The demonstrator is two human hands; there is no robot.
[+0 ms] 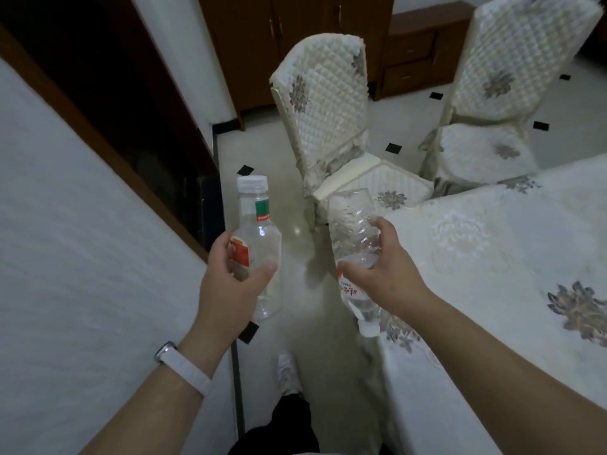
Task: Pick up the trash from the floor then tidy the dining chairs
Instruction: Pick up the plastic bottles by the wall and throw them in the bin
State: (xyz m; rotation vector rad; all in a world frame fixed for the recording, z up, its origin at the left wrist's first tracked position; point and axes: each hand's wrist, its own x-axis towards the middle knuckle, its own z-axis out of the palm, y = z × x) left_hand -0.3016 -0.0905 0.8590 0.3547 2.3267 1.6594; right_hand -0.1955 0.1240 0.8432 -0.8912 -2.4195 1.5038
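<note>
My left hand (pixel 230 274) grips a clear plastic bottle (pixel 258 224) with a white cap and a red and green label, held upright. My right hand (pixel 384 267) grips a second clear, ribbed bottle (pixel 351 224) upside down, its white cap pointing down near the table's edge. Ahead stands a dining chair (pixel 325 103) with a quilted cream cover, turned askew beside the table. A second covered chair (pixel 492 93) stands further right.
A table with a cream floral cloth (pixel 492 257) fills the right side. A white wall (pixel 82 257) and a dark doorway lie on the left. Brown wooden cabinets (pixel 295 44) stand at the back. Between wall and table runs a narrow strip of pale tiled floor (pixel 308 307).
</note>
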